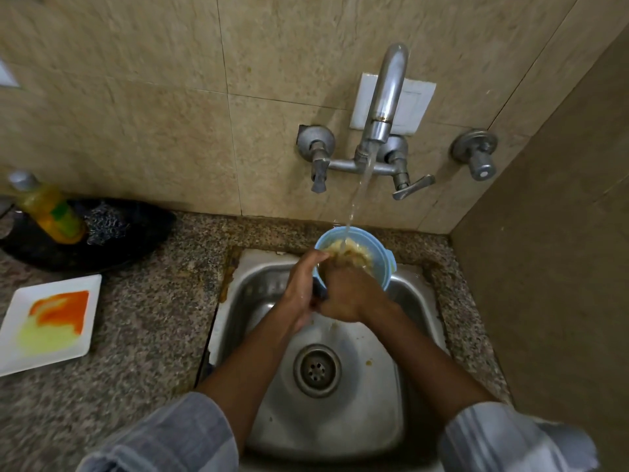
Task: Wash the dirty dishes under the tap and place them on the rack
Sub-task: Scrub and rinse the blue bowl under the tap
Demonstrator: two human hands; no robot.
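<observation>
A light blue bowl [383, 260], smeared inside with yellowish food, is held over the back of the steel sink [258, 287]. Water runs from the wall tap [384, 107] straight into it. My left hand [303, 287] grips the bowl's near left rim. My right hand [347, 294] reaches over the rim with its fingers inside the bowl, under the stream; how those fingers lie is hidden. A white square plate [20, 349] stained orange and pale green lies on the counter at the left.
A black pan [136, 240] at the back left holds a yellow soap bottle [51, 209] and a steel scrubber [105, 223]. The sink drain [316, 369] sits below my forearms. A brown side wall [551, 267] closes the right. No rack is in view.
</observation>
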